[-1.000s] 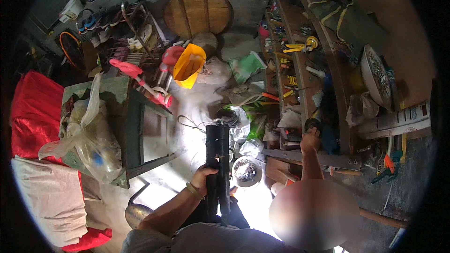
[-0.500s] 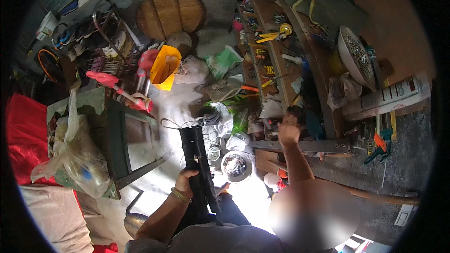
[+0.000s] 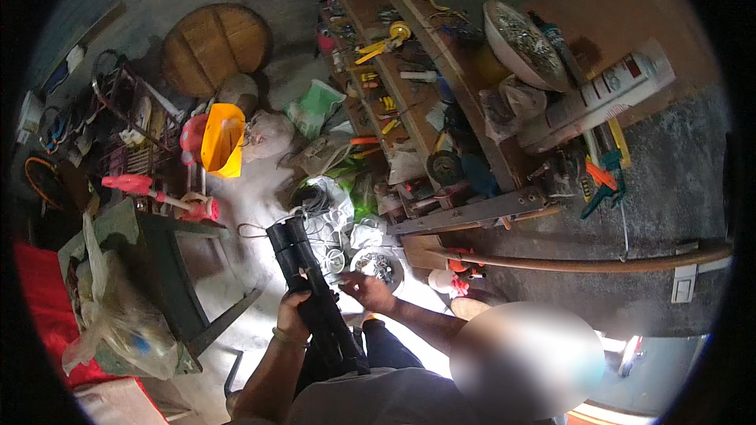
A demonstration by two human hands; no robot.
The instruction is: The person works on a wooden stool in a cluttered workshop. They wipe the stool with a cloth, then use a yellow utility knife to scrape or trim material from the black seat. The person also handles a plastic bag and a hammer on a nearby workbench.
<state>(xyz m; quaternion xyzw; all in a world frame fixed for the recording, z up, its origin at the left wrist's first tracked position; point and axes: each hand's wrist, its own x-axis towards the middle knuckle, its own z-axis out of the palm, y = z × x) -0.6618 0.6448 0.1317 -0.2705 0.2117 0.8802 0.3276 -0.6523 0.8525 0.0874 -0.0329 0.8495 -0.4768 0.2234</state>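
Note:
My left hand [image 3: 291, 307] is closed around a long black object with tubular sections [image 3: 305, 271], tilted with its upper end to the left. My right hand [image 3: 370, 293] is just right of that object, its fingers curled in; whatever is between the fingertips is too small to make out. Beyond my hands, a bowl of small metal pieces [image 3: 376, 267] sits on the floor, with clear plastic bags and coiled black cable [image 3: 315, 197] behind it.
Wooden shelves [image 3: 425, 114] full of tools rise at the right, above a long wooden pole [image 3: 598, 264]. A green wooden stand [image 3: 169, 267] bearing plastic bags stands at the left. A yellow container [image 3: 222, 142] and a shoe rack [image 3: 134, 118] are farther back.
My right hand has left the shelf and come down beside the black object. The black object has tilted further and moved left in view, and the whole scene has shifted as the camera turned.

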